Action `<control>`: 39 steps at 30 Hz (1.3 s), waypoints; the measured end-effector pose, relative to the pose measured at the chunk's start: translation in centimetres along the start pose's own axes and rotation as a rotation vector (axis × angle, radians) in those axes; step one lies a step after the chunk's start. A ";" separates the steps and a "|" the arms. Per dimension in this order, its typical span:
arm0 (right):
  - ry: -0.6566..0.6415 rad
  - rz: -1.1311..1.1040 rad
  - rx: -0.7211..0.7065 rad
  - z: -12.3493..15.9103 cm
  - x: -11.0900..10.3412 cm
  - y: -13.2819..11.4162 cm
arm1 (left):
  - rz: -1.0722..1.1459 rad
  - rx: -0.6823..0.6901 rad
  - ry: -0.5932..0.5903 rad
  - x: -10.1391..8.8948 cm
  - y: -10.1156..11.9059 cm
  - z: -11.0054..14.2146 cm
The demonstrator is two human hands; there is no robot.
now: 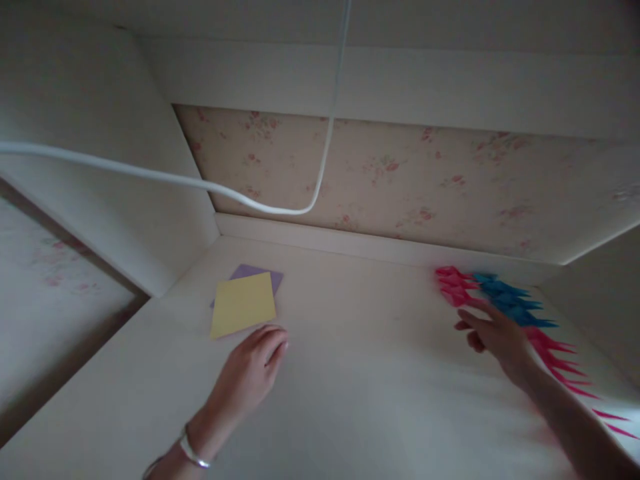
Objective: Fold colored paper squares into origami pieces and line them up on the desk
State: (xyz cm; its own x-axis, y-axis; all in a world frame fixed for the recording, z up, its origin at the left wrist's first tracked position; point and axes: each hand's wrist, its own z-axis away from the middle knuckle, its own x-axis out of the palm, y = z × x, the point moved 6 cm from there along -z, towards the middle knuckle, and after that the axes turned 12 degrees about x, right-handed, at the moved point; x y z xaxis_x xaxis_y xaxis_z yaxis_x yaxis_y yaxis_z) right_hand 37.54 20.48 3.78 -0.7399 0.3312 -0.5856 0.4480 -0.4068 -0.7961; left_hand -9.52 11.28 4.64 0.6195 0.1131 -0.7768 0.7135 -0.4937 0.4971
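Observation:
My left hand (253, 365) rests on the white tabletop, its fingers curled in and nothing visible in them. Just beyond it lies a square sheet of yellow paper (244, 305), partly covering a purple sheet (275, 280). Over on the right, my right hand (495, 337) has its index finger stretched out and the other fingers loosely bent apart. That fingertip is at the edge of a pink folded paper figure (455, 293); I cannot tell whether it touches. Blue folded paper figures (507, 300) with pointed ends stand beside it, and more pink ones (550, 350) are partly hidden behind my forearm.
A white cable (270, 209) hangs across the view above the white tabletop (345, 360). A white side panel (165, 213) rises at the left. Behind the table is a wall with flowered wallpaper (380, 173).

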 end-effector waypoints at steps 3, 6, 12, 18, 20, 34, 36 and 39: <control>-0.351 -0.190 0.118 6.2 4.0 1.0 | -0.243 0.016 -0.158 -2.8 -4.7 0.5; -0.695 -0.346 0.278 13.0 8.4 2.2 | -0.307 0.015 -0.239 -4.3 -8.8 1.2; -0.826 -0.397 0.311 19.9 13.6 2.6 | -0.316 0.038 -0.313 -4.3 -11.5 1.7; -0.850 -0.374 0.241 20.9 14.7 1.9 | -0.352 0.012 -0.310 -5.0 -11.9 0.8; -0.824 -0.381 0.221 20.7 14.8 2.1 | -0.364 -0.005 -0.292 -5.4 -12.1 0.5; -0.787 -0.238 0.081 21.4 15.1 1.9 | -0.263 -0.046 -0.284 -5.5 -12.2 -0.1; -0.779 -0.222 0.076 21.4 15.1 2.0 | -0.211 -0.066 -0.301 -5.4 -12.7 -0.2; -0.764 -0.204 0.069 21.5 15.2 2.2 | -0.125 -0.105 -0.334 -5.2 -13.6 -0.3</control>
State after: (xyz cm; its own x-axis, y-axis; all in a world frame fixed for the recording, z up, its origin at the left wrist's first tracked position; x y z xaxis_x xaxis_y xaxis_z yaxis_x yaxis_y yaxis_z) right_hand 16.54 6.33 -3.61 -0.9548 -0.2607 -0.1430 0.2533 -0.4610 -0.8505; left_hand -22.33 17.65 2.06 0.3968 -0.1295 -0.9087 0.8174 -0.4006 0.4141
